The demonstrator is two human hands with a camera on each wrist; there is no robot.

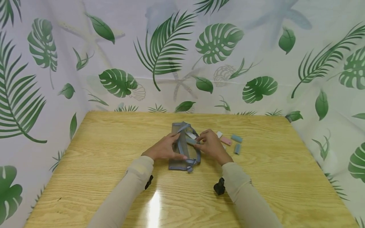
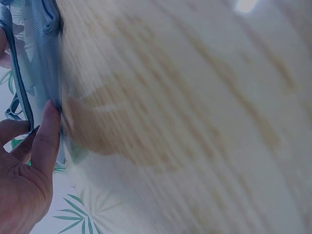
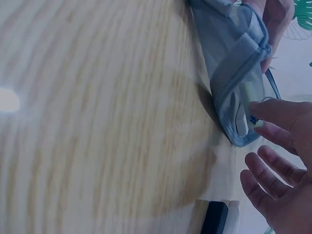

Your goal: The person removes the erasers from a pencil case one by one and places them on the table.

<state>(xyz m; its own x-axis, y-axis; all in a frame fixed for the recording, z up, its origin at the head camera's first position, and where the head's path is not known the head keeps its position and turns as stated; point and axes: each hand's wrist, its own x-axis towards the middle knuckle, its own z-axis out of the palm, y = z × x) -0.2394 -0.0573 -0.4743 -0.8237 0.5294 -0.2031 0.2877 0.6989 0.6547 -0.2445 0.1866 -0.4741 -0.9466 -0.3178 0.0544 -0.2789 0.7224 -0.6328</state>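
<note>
A blue-grey mesh zip pouch (image 1: 174, 165) lies on the table with its mouth held apart, facing right. My left hand (image 1: 163, 148) grips the rim of the pouch, its thumb near the front end and its fingers near the back. In the left wrist view, fingers of the left hand (image 2: 34, 170) lie on both sides of the blue edging. At the mouth my right hand (image 1: 211, 146) pinches a small blue-grey oblong piece (image 1: 191, 141) between thumb and forefinger. A white piece (image 1: 190, 135) shows inside the pouch. The right hand's other fingers are loosely bent.
Right of the pouch lie several small oblong pieces: a pink piece (image 1: 226, 141), a blue piece (image 1: 236, 138), another blue piece (image 1: 237, 148) and a white piece (image 1: 219, 134). The wooden table (image 1: 114, 133) meets a leaf-printed cloth (image 1: 171, 63) at its back and sides.
</note>
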